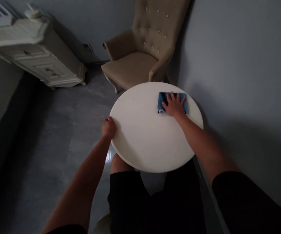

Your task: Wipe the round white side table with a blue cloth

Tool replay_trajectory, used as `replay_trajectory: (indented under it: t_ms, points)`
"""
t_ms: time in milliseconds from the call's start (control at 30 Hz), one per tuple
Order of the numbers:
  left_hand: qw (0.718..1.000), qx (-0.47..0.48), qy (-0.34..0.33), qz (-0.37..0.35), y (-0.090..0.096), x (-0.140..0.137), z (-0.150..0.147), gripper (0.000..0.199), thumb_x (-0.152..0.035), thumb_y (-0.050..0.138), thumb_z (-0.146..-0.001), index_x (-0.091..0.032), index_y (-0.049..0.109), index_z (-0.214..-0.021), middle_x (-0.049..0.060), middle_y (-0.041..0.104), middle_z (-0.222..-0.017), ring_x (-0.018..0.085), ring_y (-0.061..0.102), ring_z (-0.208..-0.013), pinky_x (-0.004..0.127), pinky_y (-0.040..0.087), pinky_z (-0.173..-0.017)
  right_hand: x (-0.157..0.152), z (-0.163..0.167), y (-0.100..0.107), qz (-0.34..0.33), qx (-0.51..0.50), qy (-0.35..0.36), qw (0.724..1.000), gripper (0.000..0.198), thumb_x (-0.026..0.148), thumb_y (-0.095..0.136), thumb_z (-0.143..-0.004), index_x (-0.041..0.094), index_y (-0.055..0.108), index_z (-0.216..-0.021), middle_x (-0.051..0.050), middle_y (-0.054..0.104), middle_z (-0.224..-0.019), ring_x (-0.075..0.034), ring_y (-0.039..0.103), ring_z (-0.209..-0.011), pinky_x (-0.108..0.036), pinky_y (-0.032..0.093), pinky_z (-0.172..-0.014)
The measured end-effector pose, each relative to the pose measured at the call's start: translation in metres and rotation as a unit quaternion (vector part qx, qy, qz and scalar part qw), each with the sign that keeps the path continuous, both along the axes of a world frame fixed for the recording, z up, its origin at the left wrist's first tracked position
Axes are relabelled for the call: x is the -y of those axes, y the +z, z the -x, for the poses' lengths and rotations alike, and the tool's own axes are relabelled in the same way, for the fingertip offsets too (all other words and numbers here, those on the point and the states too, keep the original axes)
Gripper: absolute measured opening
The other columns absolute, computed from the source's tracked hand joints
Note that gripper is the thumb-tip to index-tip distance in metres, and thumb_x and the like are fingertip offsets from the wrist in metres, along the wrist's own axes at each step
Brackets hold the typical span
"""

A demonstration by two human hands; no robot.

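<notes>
A round white table point(145, 136) stands in front of me, over my knees. My left hand point(109, 127) is closed around its left rim, with the fingers mostly hidden beneath the edge. Toward the far right of the tabletop lies a folded blue cloth point(162, 100) with dark patches and a white edge. My right hand point(175, 104) presses flat on this cloth, its fingers spread. A few tiny dark specks show on the far left part of the tabletop.
Behind the table is a tan tufted armchair point(135, 66). A cream cabinet point(57, 70) stands at the back left with small items on top. A grey wall point(247, 71) runs close along the right. Grey tiled floor point(82, 120) lies to the left.
</notes>
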State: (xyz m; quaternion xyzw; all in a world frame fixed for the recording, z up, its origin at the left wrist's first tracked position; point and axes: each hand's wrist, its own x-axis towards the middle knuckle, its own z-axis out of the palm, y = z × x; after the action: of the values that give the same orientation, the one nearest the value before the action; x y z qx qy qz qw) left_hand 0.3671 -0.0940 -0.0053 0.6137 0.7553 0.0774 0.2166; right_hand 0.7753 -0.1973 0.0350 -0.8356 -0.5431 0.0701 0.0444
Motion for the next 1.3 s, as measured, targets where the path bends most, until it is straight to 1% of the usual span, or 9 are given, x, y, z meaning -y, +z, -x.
replay_trajectory:
  t_ms: [200,367,533,700,800,933,1000,1100,1300]
  points:
    - [0.999,0.011,0.028,0.024,0.001,-0.001,-0.005,0.065,-0.044,0.024,-0.12,-0.002,0.071,-0.133,0.034,0.076,-0.129,0.044,0.072,-0.129,0.056,0.055,-0.11,-0.089,-0.041,-0.004,0.051,0.029,-0.024,0.998,0.088,0.067,0.02,-0.116,0.013,0.018,-0.186,-0.021,0.009,-0.193,-0.058,0.007,-0.172,-0.095,0.005,-0.126]
    - [0.998,0.024,0.035,0.045,0.01,0.0,-0.009,0.067,-0.046,0.021,-0.121,-0.004,0.07,-0.137,0.032,0.075,-0.136,0.043,0.073,-0.131,0.057,0.054,-0.113,-0.077,-0.029,0.003,0.051,0.029,-0.013,0.998,0.087,0.065,0.018,-0.118,0.01,0.022,-0.185,-0.022,0.008,-0.193,-0.057,0.008,-0.173,-0.091,0.007,-0.129]
    - [0.998,0.026,0.037,0.038,0.013,0.003,-0.008,0.065,-0.046,0.022,-0.121,-0.006,0.071,-0.138,0.032,0.076,-0.138,0.043,0.073,-0.133,0.058,0.054,-0.115,0.014,0.026,0.008,0.038,0.032,0.004,0.999,0.082,0.063,0.028,-0.118,0.013,0.031,-0.184,-0.018,0.016,-0.192,-0.055,0.012,-0.174,-0.088,0.009,-0.133]
    - [0.998,0.028,0.046,0.037,0.013,0.005,-0.008,0.064,-0.047,0.024,-0.12,-0.01,0.072,-0.14,0.031,0.076,-0.14,0.042,0.073,-0.136,0.056,0.055,-0.116,0.157,0.115,0.014,0.038,0.052,0.062,0.996,0.081,0.062,0.036,-0.116,0.015,0.04,-0.182,-0.014,0.021,-0.191,-0.054,0.016,-0.175,-0.087,0.015,-0.135]
    - [0.998,0.031,0.05,0.035,0.014,0.004,-0.009,0.065,-0.048,0.025,-0.12,-0.009,0.073,-0.14,0.031,0.076,-0.14,0.043,0.073,-0.135,0.058,0.056,-0.116,0.235,0.164,0.01,0.03,0.053,0.084,0.995,0.082,0.067,0.041,-0.113,0.024,0.039,-0.183,-0.006,0.027,-0.19,-0.053,0.018,-0.175,-0.086,0.021,-0.136]
    - [0.997,0.039,0.052,0.036,0.014,0.004,-0.009,0.066,-0.05,0.025,-0.12,-0.009,0.073,-0.139,0.03,0.077,-0.137,0.041,0.074,-0.134,0.056,0.056,-0.116,0.282,0.194,0.004,0.015,0.044,0.082,0.996,0.085,0.073,0.043,-0.11,0.039,0.027,-0.186,0.003,0.034,-0.186,-0.051,0.018,-0.175,-0.09,0.024,-0.135]
    - [0.997,0.039,0.048,0.037,0.015,0.005,-0.009,0.066,-0.049,0.025,-0.12,-0.009,0.073,-0.138,0.031,0.077,-0.137,0.041,0.074,-0.134,0.055,0.056,-0.116,0.274,0.189,0.004,0.022,0.039,0.091,0.995,0.084,0.071,0.043,-0.11,0.034,0.031,-0.185,-0.001,0.03,-0.188,-0.053,0.016,-0.175,-0.09,0.021,-0.134]
    - [0.998,0.034,0.047,0.038,0.018,0.006,-0.01,0.065,-0.047,0.025,-0.12,-0.008,0.073,-0.138,0.032,0.076,-0.138,0.041,0.073,-0.135,0.055,0.056,-0.116,0.228,0.16,0.01,0.046,0.04,0.098,0.993,0.08,0.065,0.043,-0.113,0.024,0.042,-0.182,-0.009,0.023,-0.191,-0.054,0.015,-0.176,-0.088,0.016,-0.135]
    - [0.998,0.019,0.05,0.045,0.02,0.006,-0.011,0.064,-0.046,0.023,-0.121,-0.01,0.073,-0.138,0.03,0.077,-0.137,0.041,0.075,-0.133,0.056,0.056,-0.115,0.071,0.061,0.012,0.061,0.055,0.046,0.996,0.081,0.064,0.032,-0.117,0.018,0.035,-0.183,-0.014,0.021,-0.192,-0.053,0.016,-0.174,-0.088,0.014,-0.134]
